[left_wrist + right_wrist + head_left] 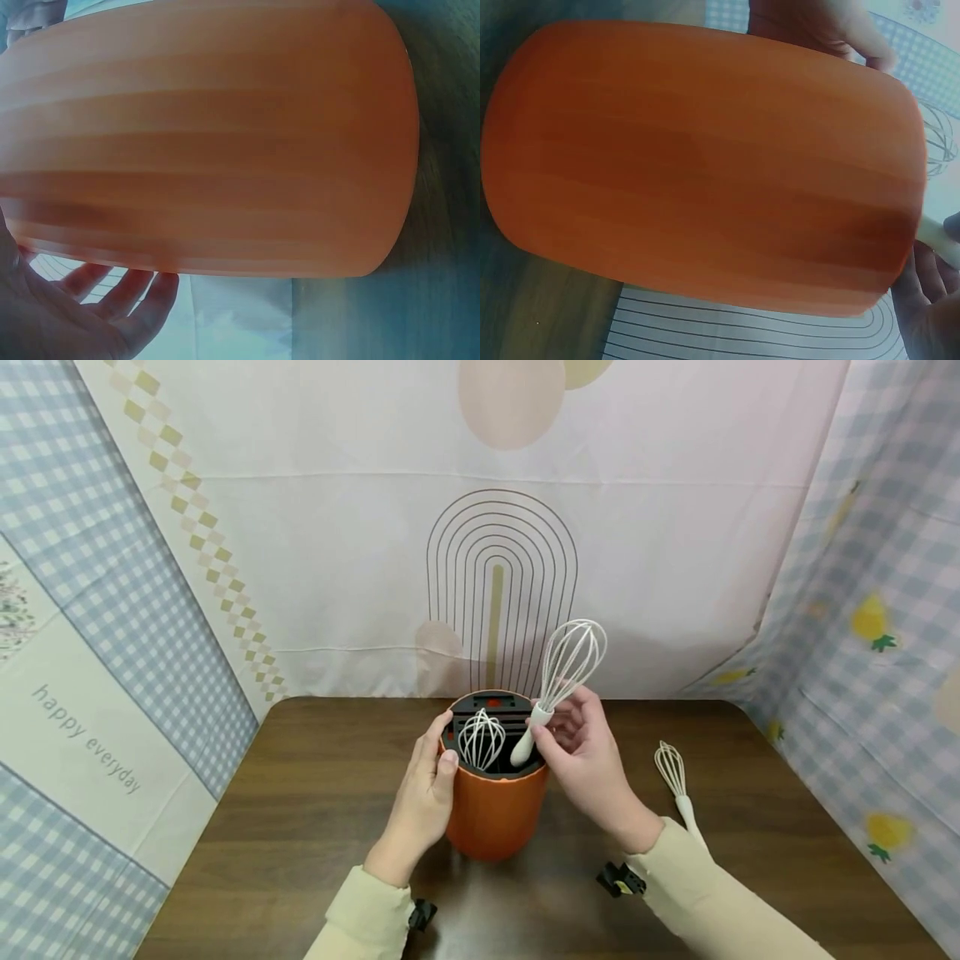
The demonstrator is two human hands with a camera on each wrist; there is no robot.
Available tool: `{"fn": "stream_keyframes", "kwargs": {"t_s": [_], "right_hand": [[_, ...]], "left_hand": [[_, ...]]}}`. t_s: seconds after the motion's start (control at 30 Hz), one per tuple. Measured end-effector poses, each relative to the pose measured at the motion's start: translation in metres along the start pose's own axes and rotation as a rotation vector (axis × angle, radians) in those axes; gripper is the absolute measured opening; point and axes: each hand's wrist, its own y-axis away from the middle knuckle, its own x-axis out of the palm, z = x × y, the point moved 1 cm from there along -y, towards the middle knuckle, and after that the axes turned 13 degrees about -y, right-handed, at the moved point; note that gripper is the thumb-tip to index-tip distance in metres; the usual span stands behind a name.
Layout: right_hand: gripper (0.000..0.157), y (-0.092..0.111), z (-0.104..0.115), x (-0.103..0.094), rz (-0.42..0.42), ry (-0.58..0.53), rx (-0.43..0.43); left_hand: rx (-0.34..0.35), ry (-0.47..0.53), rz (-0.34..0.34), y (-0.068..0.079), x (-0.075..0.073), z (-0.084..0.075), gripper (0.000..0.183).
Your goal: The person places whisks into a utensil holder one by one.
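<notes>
A brown table is supporting an orange holder; a whisk is lying toward the holder's three o'clock.

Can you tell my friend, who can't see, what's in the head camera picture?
A person's right hand holds a white whisk, handle down, over the opening of an orange container, while the left hand rests against its side. Another whisk stands in the container, wires up; a third whisk lies on the brown table at the right.
</notes>
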Motion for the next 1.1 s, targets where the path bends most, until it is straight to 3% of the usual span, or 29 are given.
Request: {"fn": "stream_keyframes", "kwargs": {"t_s": [0.3, 0.57, 1.1], "right_hand": [[0.053, -0.0016, 0.0084, 0.0102, 0.031, 0.069, -0.002], [0.049, -0.0022, 0.01, 0.0109, 0.11, 0.127, -0.063], [0.053, -0.0042, 0.0052, 0.0089, 0.154, 0.154, -0.123]], "left_hand": [[0.004, -0.005, 0.005, -0.002, 0.0007, 0.0002, 0.053], [0.022, -0.013, -0.013, -0.0027, 0.0033, 0.0012, 0.053], [0.004, -0.021, -0.013, -0.0031, 0.0039, 0.002, 0.05]]}}
